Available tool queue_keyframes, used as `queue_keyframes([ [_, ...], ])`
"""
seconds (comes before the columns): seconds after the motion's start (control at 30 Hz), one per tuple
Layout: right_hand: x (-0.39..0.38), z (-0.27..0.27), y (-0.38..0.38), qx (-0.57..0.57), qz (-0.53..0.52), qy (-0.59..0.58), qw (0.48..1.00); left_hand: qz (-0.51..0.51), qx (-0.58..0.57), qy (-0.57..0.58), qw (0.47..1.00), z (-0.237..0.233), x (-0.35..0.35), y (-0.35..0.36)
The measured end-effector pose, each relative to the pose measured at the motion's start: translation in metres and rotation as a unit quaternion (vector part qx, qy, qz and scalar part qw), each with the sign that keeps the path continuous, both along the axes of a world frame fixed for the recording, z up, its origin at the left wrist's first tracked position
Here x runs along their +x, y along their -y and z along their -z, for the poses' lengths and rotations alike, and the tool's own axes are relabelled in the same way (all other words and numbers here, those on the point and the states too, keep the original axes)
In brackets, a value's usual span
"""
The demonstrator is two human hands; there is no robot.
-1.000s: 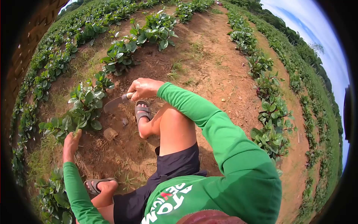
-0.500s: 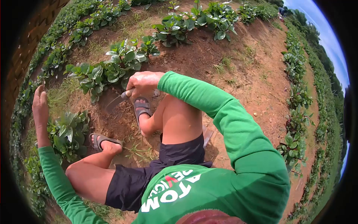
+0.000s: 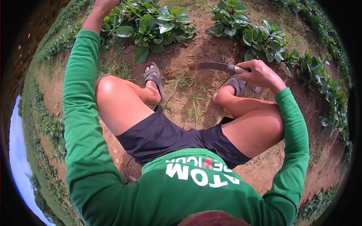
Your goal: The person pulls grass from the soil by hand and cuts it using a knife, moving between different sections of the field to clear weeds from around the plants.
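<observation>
My right hand [image 3: 260, 74] is closed round the pale handle of a curved knife [image 3: 215, 67], whose dark blade points left above the soil near my right foot. At the upper left, my left hand [image 3: 105, 3] reaches to the leafy plants [image 3: 149, 28]; the top edge of the view cuts it off, so its fingers are mostly hidden. Broad glossy green leaves stand just right of that hand and below it.
My sandalled feet, the left one [image 3: 153, 81] and the right one [image 3: 233, 86], rest on brown soil [image 3: 181, 96] with grass tufts. More leafy plants [image 3: 269, 39] run in a row to the right. A woven brim [image 3: 36, 34] edges the upper left.
The view has swung round. My left hand has gone up and forward to the plants, and my right hand with the knife now appears farther right.
</observation>
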State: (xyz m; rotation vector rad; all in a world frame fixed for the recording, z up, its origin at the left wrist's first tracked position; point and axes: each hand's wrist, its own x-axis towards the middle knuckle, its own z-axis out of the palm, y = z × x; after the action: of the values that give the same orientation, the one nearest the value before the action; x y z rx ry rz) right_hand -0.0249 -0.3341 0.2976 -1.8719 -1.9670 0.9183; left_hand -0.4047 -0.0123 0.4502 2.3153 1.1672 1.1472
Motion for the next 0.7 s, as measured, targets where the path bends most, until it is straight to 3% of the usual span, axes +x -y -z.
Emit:
queue_keyframes([
  [0.1, -0.004, -0.018, 0.000, -0.048, 0.023, 0.039, 0.998, -0.081, -0.007, -0.012, 0.997, 0.005, -0.013, 0.014],
  [0.17, -0.008, -0.022, 0.000, -0.045, 0.056, 0.029, 0.997, -0.066, 0.073, 0.002, 0.995, 0.059, -0.049, -0.056],
  [0.23, -0.014, -0.024, -0.003, -0.038, 0.066, 0.029, 0.997, -0.153, 0.025, -0.103, 0.983, 0.101, -0.075, -0.064],
  [0.3, -0.023, -0.027, -0.007, -0.036, 0.063, 0.049, 0.996, -0.154, -0.028, -0.092, 0.983, 0.136, -0.101, -0.066],
  [0.33, -0.031, -0.034, -0.009, -0.053, 0.060, 0.057, 0.995, -0.162, -0.048, -0.159, 0.973, 0.142, -0.112, -0.061],
  [0.47, -0.026, -0.008, -0.010, 0.017, 0.014, 0.078, 0.997, -0.218, -0.142, -0.071, 0.963, 0.153, -0.150, -0.082],
  [0.5, -0.058, -0.040, -0.013, -0.058, 0.032, 0.118, 0.991, -0.215, -0.186, -0.042, 0.958, 0.159, -0.158, -0.095],
  [0.57, -0.048, -0.020, -0.010, -0.003, 0.014, 0.156, 0.988, -0.203, -0.180, -0.014, 0.962, 0.181, -0.170, -0.098],
  [0.7, -0.065, -0.028, -0.012, 0.023, 0.012, 0.172, 0.985, -0.193, -0.202, -0.279, 0.919, 0.202, -0.203, -0.102],
])
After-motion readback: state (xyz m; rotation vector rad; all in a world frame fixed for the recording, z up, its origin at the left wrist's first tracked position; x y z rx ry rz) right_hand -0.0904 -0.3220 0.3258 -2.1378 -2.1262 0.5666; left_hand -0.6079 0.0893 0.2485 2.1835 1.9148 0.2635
